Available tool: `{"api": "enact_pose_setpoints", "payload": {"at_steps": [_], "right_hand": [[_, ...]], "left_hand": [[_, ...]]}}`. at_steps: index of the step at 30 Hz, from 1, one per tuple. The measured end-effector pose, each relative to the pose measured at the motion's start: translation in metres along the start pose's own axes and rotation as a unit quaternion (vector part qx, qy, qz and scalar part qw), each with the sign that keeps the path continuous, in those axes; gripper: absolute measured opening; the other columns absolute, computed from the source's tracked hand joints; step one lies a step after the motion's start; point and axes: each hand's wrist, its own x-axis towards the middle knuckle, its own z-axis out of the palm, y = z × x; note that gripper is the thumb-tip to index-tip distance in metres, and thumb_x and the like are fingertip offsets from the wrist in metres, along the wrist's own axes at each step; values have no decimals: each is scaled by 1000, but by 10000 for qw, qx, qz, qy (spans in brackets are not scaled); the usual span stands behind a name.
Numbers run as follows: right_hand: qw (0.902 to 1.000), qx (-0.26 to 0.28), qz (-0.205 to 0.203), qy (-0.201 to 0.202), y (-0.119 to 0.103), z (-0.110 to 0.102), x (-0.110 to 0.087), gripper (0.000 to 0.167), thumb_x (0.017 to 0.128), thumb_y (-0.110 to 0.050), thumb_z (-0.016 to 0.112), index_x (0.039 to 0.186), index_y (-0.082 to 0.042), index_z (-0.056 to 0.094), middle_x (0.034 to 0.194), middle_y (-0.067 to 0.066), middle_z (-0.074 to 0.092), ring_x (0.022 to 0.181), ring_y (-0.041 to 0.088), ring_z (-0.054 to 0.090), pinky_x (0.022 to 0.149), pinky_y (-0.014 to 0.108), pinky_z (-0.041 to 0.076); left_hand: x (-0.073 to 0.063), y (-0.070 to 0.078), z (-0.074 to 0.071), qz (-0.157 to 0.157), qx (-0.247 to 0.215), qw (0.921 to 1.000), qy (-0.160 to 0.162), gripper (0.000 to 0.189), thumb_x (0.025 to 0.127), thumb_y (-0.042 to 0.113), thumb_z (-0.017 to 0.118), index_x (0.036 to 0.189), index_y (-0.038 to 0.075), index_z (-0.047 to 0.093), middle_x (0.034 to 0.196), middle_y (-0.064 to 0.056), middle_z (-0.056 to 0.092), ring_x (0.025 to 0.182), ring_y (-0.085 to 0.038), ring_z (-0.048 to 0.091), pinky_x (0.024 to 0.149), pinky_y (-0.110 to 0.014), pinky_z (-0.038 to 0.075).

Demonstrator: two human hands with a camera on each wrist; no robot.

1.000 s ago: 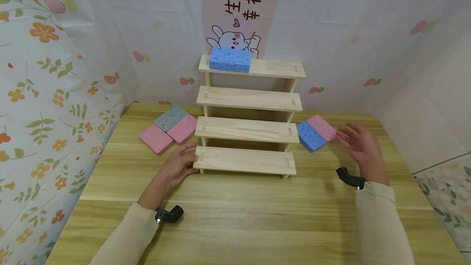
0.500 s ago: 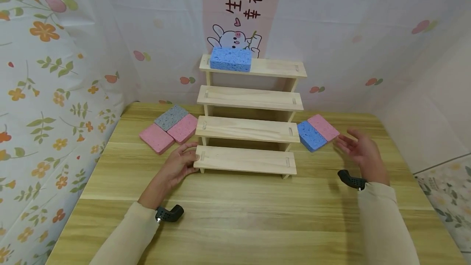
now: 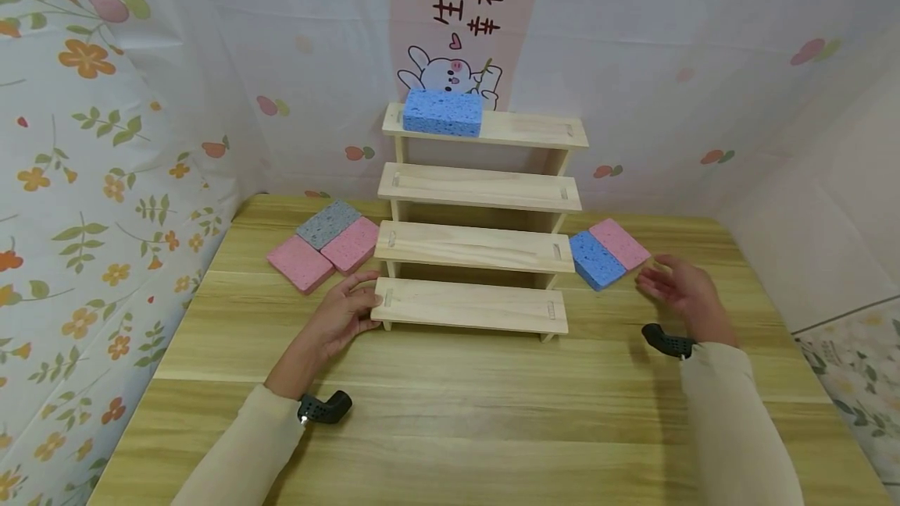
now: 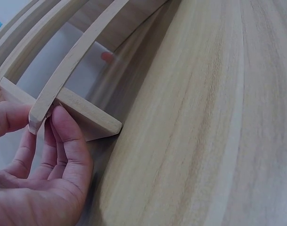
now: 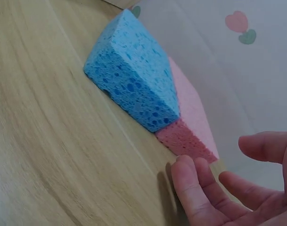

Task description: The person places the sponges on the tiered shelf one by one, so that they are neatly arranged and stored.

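Observation:
A stepped wooden rack (image 3: 478,247) with several shelves stands mid-table. My left hand (image 3: 342,312) pinches the left end of its lowest shelf; in the left wrist view thumb and fingers close on that board end (image 4: 43,104). On the right, a blue sponge (image 3: 597,260) and a pink sponge (image 3: 619,244) lie side by side on the table. My right hand (image 3: 680,291) is just right of the pink one, fingers relaxed and holding nothing. The right wrist view has its fingertips close to the near corner of the pink sponge (image 5: 192,136). Another blue sponge (image 3: 442,112) rests on the top shelf's left part.
Left of the rack lie a grey sponge (image 3: 328,224) and two pink ones, a nearer pink sponge (image 3: 301,263) and one against the rack's side (image 3: 351,244). A patterned cloth (image 3: 309,61) hangs behind the wooden table (image 3: 450,428).
My right hand has drawn down and away from the pink sponge, its fingers lowering. The left hand keeps its grip on the rack, and the sponges stay in place.

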Motion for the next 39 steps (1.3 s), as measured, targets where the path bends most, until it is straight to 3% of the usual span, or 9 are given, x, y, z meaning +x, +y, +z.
{"api": "enact_pose_setpoints", "payload": {"at_steps": [5, 11, 15, 19, 32, 39], "right_hand": [[9993, -311, 66, 210, 4, 4, 6, 59, 97, -25, 58, 147, -16, 27, 83, 6, 69, 85, 20, 70, 89, 35, 53], [9984, -540, -21, 183, 5, 7, 10, 46, 97, -24, 59, 136, -14, 38, 84, 4, 69, 86, 19, 70, 87, 35, 54], [9973, -712, -52, 152, 6, 9, 11, 67, 97, -20, 59, 154, -20, 22, 84, 2, 68, 85, 17, 70, 85, 34, 56], [9953, -919, -110, 286, 7, 11, 13, 80, 96, -23, 61, 158, -21, 11, 84, -1, 68, 84, 15, 70, 83, 33, 56], [9914, -1081, -460, 579, 12, 16, 20, 73, 95, -21, 62, 156, -18, 22, 80, -7, 69, 81, 11, 69, 76, 29, 57], [9918, -897, -550, 723, 14, 17, 17, 69, 95, -16, 62, 154, -17, 27, 78, -7, 69, 80, 11, 70, 75, 29, 57]], "left_hand": [[0, -1, 0, -28, 55, 10000, 3, 59, 95, 0, 52, 148, 0, 26, 105, -1, 62, 84, -15, 61, 67, -27, 51], [0, -1, 1, -28, 63, 10000, 6, 59, 95, 0, 52, 148, 1, 27, 106, -2, 62, 85, -15, 61, 67, -27, 51], [0, 0, 2, -37, 78, 10000, 11, 58, 95, 0, 52, 148, 2, 27, 107, -2, 61, 86, -15, 61, 68, -27, 52], [0, 2, 2, -46, 93, 9999, 36, 57, 95, 0, 52, 147, 3, 29, 107, -1, 61, 86, -15, 61, 68, -27, 52], [-2, 4, 2, -74, -29, 9999, 96, 55, 95, -1, 51, 146, 3, 30, 103, 0, 62, 84, -14, 61, 66, -27, 52], [-1, 2, 1, -60, 29, 10000, 38, 55, 95, 0, 52, 145, 2, 29, 105, -1, 61, 86, -15, 61, 68, -27, 52]]}}
